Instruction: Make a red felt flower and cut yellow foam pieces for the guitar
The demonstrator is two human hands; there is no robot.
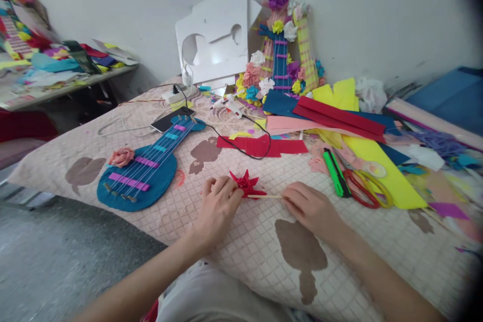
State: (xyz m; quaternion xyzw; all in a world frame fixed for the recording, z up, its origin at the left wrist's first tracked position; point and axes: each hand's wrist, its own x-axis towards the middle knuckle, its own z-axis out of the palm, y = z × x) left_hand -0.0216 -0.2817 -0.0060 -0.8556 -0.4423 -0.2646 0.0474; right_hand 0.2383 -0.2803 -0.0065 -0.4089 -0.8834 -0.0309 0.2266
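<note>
Head view: both hands in frame, working close together near the front of the counter [362, 246]
Red flower [246, 181] sits between the hands, nearer the left, low over the patterned cover. Petals pointed and spread
Left hand [221, 206]: fingers curled and pinched on the red flower's left side. Exact fingertip contact partly hidden
Right hand [311, 209]: fingers grasping the right end of a thin pale stick [266, 196]. Stick lies roughly level, its left end against the lower part of the red flower
Left of the hands: blue guitar [151, 181] flat, neck angled up and right, pink flower [122, 157] on its body, purple and light-blue bars under the strings
Phone [166, 119] by the guitar's head, cable plugged in, power strip [175, 94] behind it
Beyond the hands: red strip [264, 146], black cord looping over it, glue gun [230, 104] further back
Right of the hands: green cutter [335, 173], red-handled scissors [360, 190] just beside it, yellow paper [381, 173] partly under the scissors
Back: white board [215, 20] leaning on the wall, decorated guitars [279, 60] upright to its right
</note>
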